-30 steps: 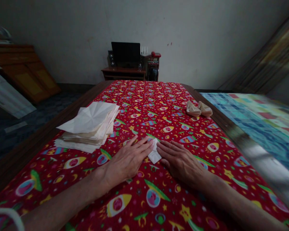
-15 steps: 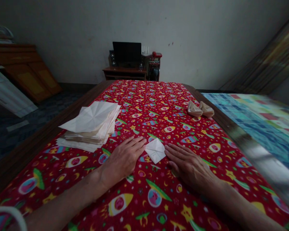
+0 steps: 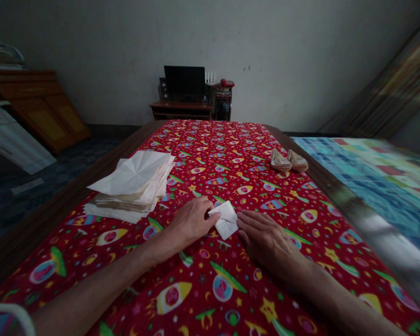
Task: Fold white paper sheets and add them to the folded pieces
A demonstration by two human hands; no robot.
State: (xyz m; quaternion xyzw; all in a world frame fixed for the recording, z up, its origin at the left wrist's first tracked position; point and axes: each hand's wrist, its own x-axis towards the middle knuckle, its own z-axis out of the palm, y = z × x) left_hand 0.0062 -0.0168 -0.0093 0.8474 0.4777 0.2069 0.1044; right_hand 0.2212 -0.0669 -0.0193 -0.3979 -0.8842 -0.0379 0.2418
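Observation:
A small folded square of white paper (image 3: 227, 225) lies on the red patterned cloth (image 3: 245, 289), one corner pointing toward me. My left hand (image 3: 193, 218) pinches its left corner between thumb and curled fingers, and that edge is slightly raised. Flat on the cloth at the paper's right corner rests my right hand (image 3: 264, 233), fingers stretched out together, the tips at or touching the paper's edge. To the left sits a stack of creased paper sheets (image 3: 136, 175), the top one white with fold lines spreading from its middle.
Two folded paper pieces (image 3: 289, 161) stand at the table's right side. Beyond the table are a monitor (image 3: 185, 83) and a red telephone (image 3: 227, 84). A bed (image 3: 367, 186) lies to the right, wooden cabinets (image 3: 42, 107) to the left. A white curved object (image 3: 12, 309) shows at lower left.
My left hand has gone from lying flat beside the paper to pinching its left corner, lifting that edge a little. My right hand stays flat at the right corner.

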